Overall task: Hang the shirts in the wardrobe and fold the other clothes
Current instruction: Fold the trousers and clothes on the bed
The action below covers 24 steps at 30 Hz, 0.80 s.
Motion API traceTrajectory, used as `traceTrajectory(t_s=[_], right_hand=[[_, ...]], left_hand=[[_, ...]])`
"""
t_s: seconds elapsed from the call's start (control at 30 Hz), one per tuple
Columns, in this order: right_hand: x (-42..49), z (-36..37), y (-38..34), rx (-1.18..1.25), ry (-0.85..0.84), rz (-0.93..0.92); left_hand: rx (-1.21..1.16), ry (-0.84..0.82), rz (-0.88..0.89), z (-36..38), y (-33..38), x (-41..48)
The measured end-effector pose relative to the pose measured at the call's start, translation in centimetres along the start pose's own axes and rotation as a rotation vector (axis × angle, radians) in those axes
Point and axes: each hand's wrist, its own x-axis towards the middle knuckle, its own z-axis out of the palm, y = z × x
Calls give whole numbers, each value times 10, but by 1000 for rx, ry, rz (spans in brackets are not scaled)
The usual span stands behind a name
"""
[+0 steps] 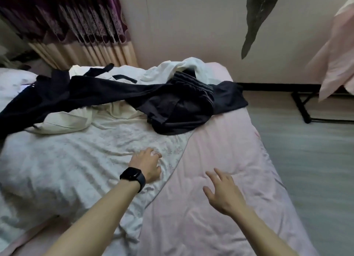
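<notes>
My left grip (147,166), the one wearing the black square wristwatch (133,176), rests on the white flower-printed quilt (67,160) with its fingers bent down into the cloth. Whether it pinches a fold or only presses, I cannot tell. My right grip (223,194) hangs open just above the pale pink bed sheet (220,150), fingers spread, holding nothing. The clothes I have to sort lie in a heap on the far side of the bed, well apart from both grips. A crumpled black garment with a ribbed elastic waistband (183,106) sits on top, and a long black garment (76,94) stretches away to the left. There is white shirt cloth too: one bunched white piece (168,68) behind the heap by the wall, and one cream-white piece (65,121) under the long black one. I judge nothing is hung or folded yet, so the step in hand is to reach in and take one piece. To do it well I should lift the black waistband piece first, since it lies on top and free. I should take it by the waistband with both grips so it hangs straight. Tugging the white cloth out from under would drag the rest along. The bare pink sheet in front of me looks like the flat place to fold on. The wardrobe is out of view.
</notes>
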Motion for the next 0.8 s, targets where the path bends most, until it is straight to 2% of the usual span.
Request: traceTrajectory(t_s=[0.1,0.2,0.43,0.53,0.67,0.8], right_hand=[[74,45,22,-117,-45,23],[139,82,39,-215,-21,19],[209,153,64,-223,287,-32],[213,163,65,-224,349,-45],[216,169,67,-206,376,-71],[219,162,66,-212,272,-37]], left_hand=[[82,6,-25,21,-6,75],[123,73,-41,35,-10,141],[131,370,-14,67,-6,258],[75,368,-63,67,-4,286],[54,436,-42,67,-7,299],[-206,352,-78,48,-10,283]])
